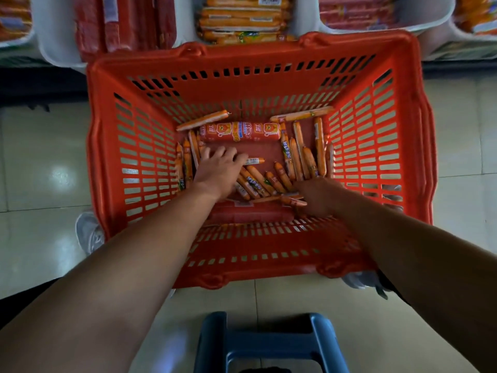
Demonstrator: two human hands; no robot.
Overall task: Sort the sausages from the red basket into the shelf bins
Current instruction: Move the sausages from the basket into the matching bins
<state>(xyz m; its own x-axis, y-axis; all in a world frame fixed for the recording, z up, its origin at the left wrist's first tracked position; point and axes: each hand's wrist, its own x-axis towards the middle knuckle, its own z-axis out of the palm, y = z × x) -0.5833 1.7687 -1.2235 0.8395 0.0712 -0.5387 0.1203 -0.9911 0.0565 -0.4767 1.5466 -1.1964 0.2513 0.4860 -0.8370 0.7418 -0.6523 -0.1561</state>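
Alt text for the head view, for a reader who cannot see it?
Both hands reach into a red basket: the left hand rests on thin orange sausages, and the right hand, in shadow, touches others near the front wall. A thick red sausage lies across the back; white shelf bins of packed sausages stand beyond.

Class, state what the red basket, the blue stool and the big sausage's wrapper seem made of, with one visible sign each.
Red basket: likely moulded plastic, matt; slotted walls, rounded rim. Blue stool: probably plastic; slight sheen on smooth edges. Big sausage's wrapper: seemingly thin film, slightly glossy; printed surface.
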